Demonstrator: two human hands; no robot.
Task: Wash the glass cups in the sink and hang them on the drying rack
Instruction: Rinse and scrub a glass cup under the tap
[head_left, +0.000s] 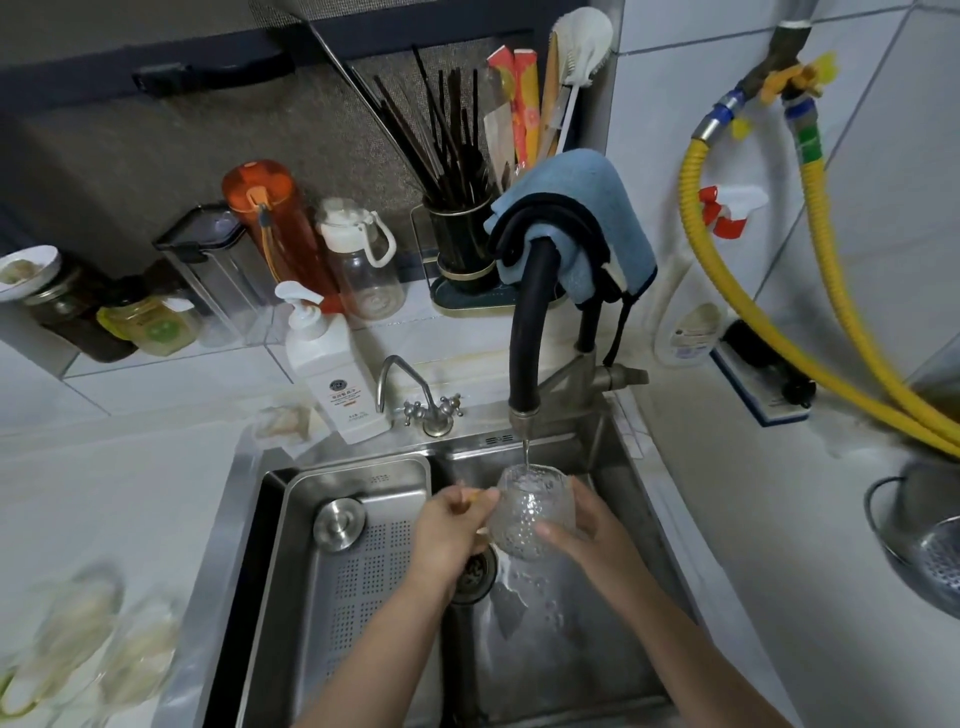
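Clear, bumpy glass catches the light over the steel sink (613, 457): a round-bellied glass cup (530, 512), its surface knobbled all over, sits between both hands under the black faucet (524, 332), and a thin stream of water runs straight into its open mouth. The left hand (449, 525) has its fingers curled against the cup's left side, pinching near the rim; the right hand (582, 525) wraps round the right side with the thumb pressed across the front. Going from the left, more glass cups (88, 639) lie blurred on the white counter, well apart from the sink. Behind them a dark jar (72, 317) and a yellow-labelled jar (150, 325) hold something I can't make out. A perforated steel tray (358, 551) fills the sink's left half, with a round metal lid (339, 524) resting on it. A white pump bottle (332, 369) stands at the rim. Farther back, a black holder (460, 244) is crammed with dark chopsticks (441, 140). A blue cloth (587, 208) drapes over the faucet's arch. At the far right a steel colander (930, 545) sits on the counter.
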